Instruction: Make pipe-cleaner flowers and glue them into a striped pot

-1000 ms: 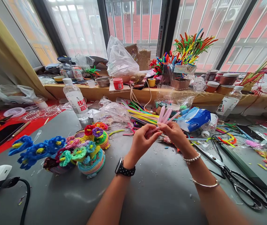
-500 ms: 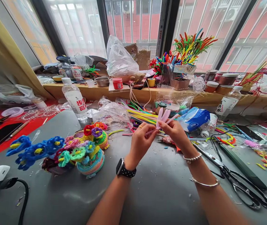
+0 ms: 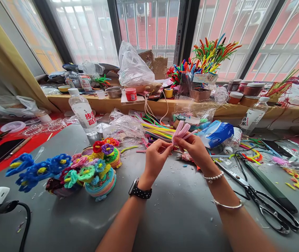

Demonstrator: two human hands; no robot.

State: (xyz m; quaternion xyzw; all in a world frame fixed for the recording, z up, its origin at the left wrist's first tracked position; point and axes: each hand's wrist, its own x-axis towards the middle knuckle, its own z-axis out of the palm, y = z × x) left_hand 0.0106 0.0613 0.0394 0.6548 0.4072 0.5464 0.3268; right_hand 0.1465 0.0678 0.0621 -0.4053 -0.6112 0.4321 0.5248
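Pink pipe cleaners point(image 3: 181, 130), bent into a small bunch of loops, stand up out of my right hand point(image 3: 188, 143), which pinches them near their base. The fingertips of my left hand point(image 3: 158, 154) are closed at the lower end of the same bunch, just left of my right fingers. Exactly what the left fingertips pinch is partly hidden. Both hands are raised above the grey table point(image 3: 175, 217). Behind them lies a bundle of yellow, green and pink pipe cleaners point(image 3: 157, 128).
Pipe-cleaner flowers point(image 3: 86, 171) in small pots stand on the left. Large scissors point(image 3: 257, 196) lie on the right beside a dark green bar point(image 3: 272, 185). A blue packet point(image 3: 215, 133) and a water bottle point(image 3: 82, 110) are farther back, before the cluttered sill point(image 3: 107, 101).
My left hand has shifted slightly left and its fingers have moved to the base of the pink bunch. The pink loops now stand closer together in my right hand.
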